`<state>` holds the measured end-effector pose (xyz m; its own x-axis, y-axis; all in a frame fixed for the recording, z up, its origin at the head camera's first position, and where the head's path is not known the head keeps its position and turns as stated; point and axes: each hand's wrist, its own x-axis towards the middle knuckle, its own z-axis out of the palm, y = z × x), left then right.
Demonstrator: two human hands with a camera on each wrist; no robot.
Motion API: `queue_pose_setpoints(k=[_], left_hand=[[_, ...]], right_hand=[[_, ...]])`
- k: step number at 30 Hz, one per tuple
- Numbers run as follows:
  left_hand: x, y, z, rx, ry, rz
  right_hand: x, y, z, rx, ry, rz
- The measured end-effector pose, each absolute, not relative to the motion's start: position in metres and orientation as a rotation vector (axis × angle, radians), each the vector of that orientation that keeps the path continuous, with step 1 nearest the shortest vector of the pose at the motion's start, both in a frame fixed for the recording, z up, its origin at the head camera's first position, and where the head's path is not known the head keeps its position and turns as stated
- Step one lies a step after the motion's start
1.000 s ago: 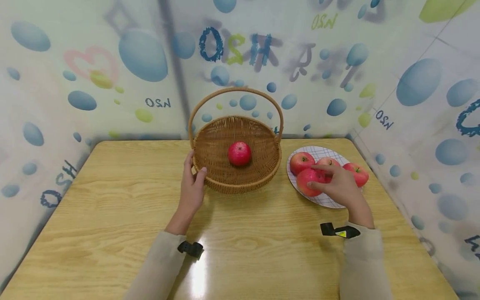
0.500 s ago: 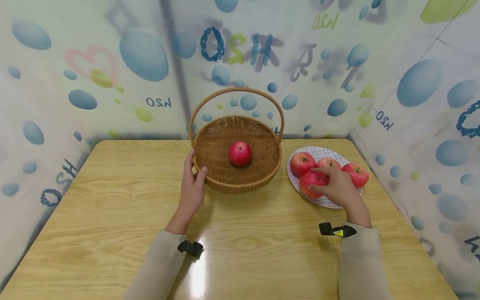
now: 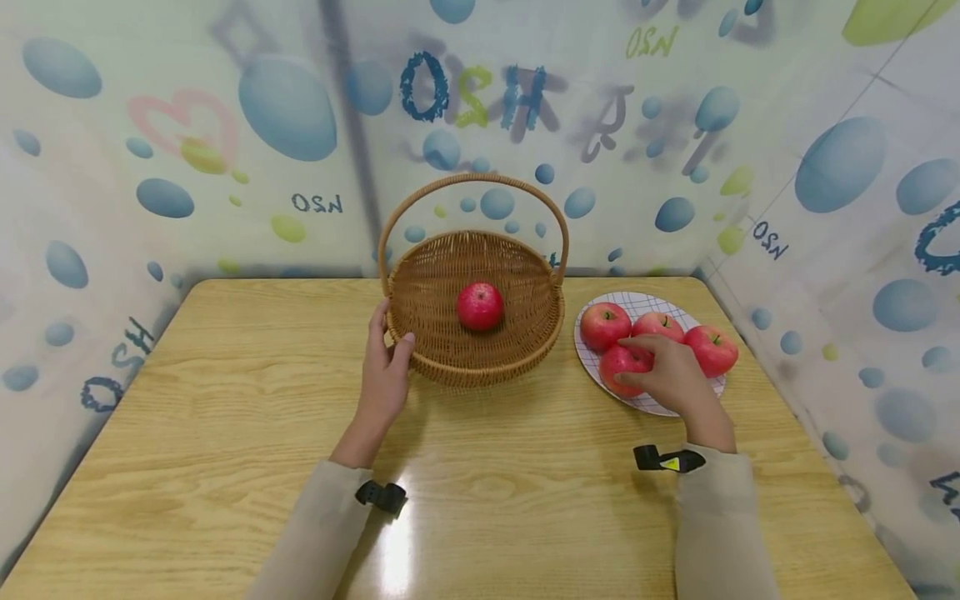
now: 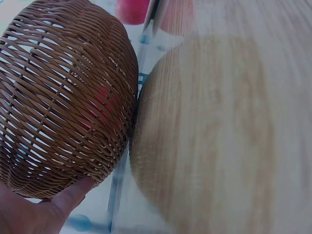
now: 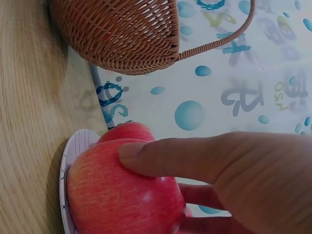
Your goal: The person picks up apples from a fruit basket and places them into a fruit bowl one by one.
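A wicker basket [image 3: 480, 377] with a tall arched handle stands at the back middle of the table, holding one red apple [image 3: 480, 307]. My left hand [image 3: 384, 379] grips the basket's left rim; its thumb also shows against the weave in the left wrist view. To the right, my right hand [image 3: 675, 375] has its thumb and fingers around the front apple [image 5: 117, 195] on a plate [image 3: 651, 405]. That apple still sits on the plate, and the fingertips on its far side are partly hidden. Several other red apples [image 3: 606, 326] lie beside it.
The wooden table [image 3: 480, 492] reaches the patterned back wall [image 3: 285, 225] and meets a side wall [image 3: 840, 275] on the right. The plate is close to that right wall. Table surface lies between basket and plate. The basket's handle [image 3: 477, 177] rises above its rim.
My right hand has moved slightly left and its fingers have come in around the front apple, which has shifted a little to the right. The left hand and basket stay put.
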<state>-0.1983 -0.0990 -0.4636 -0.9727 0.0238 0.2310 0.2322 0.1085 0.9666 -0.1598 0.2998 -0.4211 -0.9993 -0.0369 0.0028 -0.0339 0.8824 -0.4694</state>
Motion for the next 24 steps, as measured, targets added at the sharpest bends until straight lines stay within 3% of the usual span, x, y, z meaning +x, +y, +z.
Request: queue_pose_setpoints(k=[24], left_hand=[[-0.1967,-0.1007,-0.4625,-0.272,-2.221,-1.996]], right_hand=[[-0.158,0.2972,-0.4167,-0.047,3.052,-0.741]])
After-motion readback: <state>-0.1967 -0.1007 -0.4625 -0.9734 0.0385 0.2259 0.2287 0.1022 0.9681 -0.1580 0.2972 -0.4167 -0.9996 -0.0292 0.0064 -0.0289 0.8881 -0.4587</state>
